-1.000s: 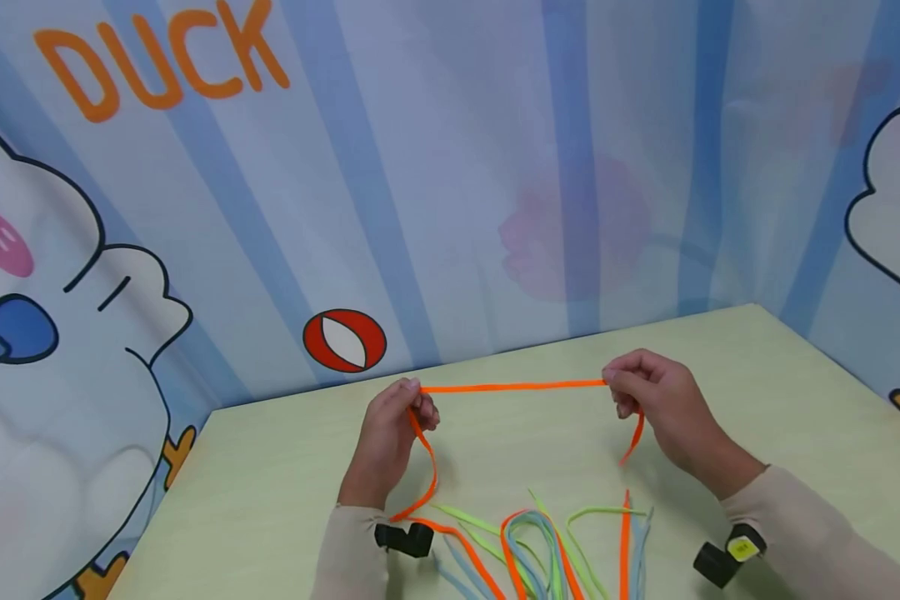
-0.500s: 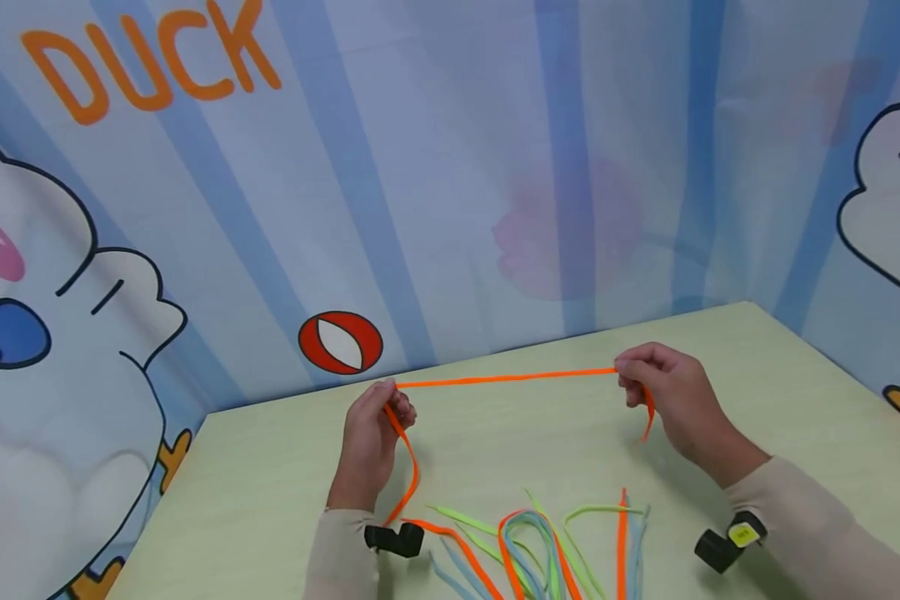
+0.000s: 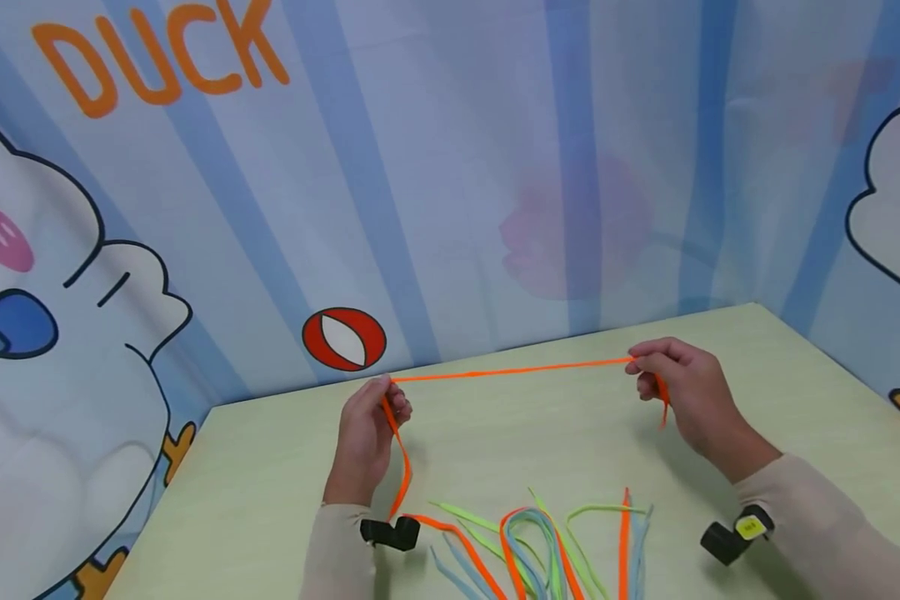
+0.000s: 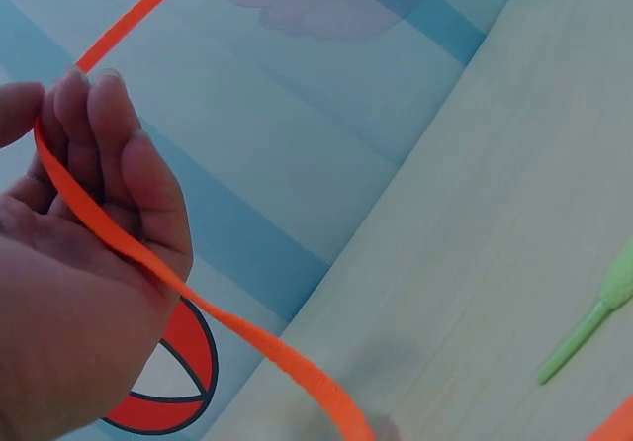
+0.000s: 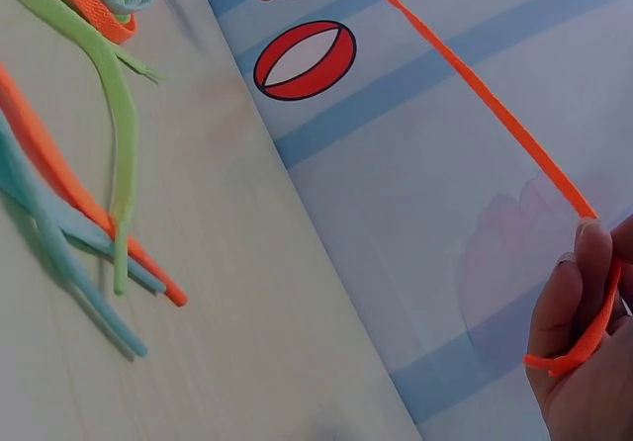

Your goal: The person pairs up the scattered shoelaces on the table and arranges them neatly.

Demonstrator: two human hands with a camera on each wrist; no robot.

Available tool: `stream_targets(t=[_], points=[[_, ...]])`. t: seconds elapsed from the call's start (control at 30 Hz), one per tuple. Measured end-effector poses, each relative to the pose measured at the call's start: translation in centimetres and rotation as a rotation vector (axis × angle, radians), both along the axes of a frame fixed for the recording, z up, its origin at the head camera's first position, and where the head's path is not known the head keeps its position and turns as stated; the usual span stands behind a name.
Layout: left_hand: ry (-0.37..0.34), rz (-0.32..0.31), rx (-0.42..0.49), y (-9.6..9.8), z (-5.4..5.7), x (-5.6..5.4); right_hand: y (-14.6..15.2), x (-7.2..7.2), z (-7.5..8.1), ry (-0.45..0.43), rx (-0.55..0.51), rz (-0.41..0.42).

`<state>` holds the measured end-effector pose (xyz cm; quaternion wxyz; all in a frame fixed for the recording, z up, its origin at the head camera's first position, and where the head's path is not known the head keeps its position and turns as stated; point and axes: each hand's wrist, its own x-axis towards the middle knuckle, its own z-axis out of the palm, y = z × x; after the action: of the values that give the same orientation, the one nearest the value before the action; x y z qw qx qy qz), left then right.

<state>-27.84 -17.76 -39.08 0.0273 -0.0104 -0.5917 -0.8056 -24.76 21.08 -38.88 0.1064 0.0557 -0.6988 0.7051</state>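
Note:
An orange shoelace point(image 3: 510, 370) is stretched almost straight between my two hands, above the table. My left hand point(image 3: 367, 425) pinches it between thumb and fingers, and a longer slack length hangs past the palm toward the table. In the left wrist view the flat orange shoelace point(image 4: 148, 253) crosses the palm and twists below it. My right hand point(image 3: 678, 392) pinches the other side. A short loose end drops from there; in the right wrist view the right hand point(image 5: 584, 332) has that end curling across its fingers.
Several more shoelaces lie in a pile at the table's front: green laces point(image 3: 588, 542), blue laces point(image 3: 528, 518) and orange laces point(image 3: 624, 542). The pale table point(image 3: 270, 483) ends at a printed blue striped backdrop point(image 3: 465, 183) behind and at the right.
My hands have moved apart, the left going left and the right going right and slightly up. The span of orange shoelace between them is longer, and the end below my right hand is shorter.

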Motion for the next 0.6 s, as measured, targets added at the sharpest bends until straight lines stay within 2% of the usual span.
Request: stream_targets(t=[0.17, 0.37, 0.6], points=[[-0.008, 0.006, -0.007, -0.4, -0.1, -0.1, 0.4, -0.2, -0.1, -0.005, -0.013, -0.015], [-0.028, 0.046, -0.049, -0.7, -0.2, -0.3, 0.8, -0.3, -0.2, -0.007, -0.052, -0.038], [-0.049, 0.067, -0.077, -1.0, -0.2, -0.4, 1.2, -0.5, -0.1, -0.034, -0.013, -0.081]])
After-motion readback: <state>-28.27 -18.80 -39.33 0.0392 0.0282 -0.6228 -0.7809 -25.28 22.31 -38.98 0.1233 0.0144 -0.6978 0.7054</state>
